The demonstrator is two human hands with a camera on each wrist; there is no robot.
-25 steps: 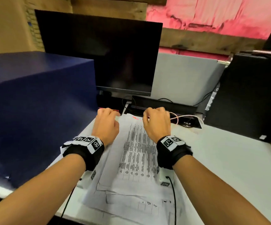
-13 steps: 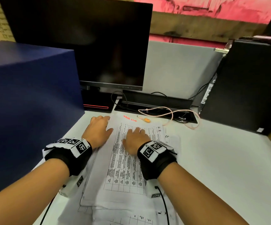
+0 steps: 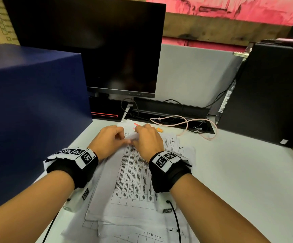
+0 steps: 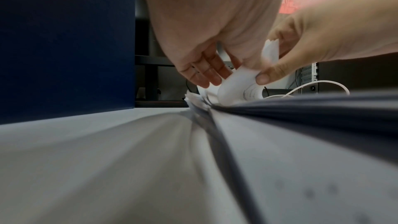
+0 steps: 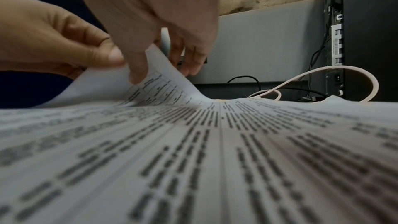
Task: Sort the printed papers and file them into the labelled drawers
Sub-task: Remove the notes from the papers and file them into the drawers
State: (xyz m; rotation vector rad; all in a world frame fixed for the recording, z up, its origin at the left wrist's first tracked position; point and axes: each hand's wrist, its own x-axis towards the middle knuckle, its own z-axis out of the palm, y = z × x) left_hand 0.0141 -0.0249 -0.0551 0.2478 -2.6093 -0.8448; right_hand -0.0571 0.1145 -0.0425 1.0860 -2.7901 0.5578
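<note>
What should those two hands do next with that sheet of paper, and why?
Probably peel the top sheet up and toward the person, clear of the stack. Both the left hand and right hand pinch its curled far edge; the rest lies flat.

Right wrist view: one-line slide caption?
Right hand and left hand peel up the top printed sheet at its far edge.
</note>
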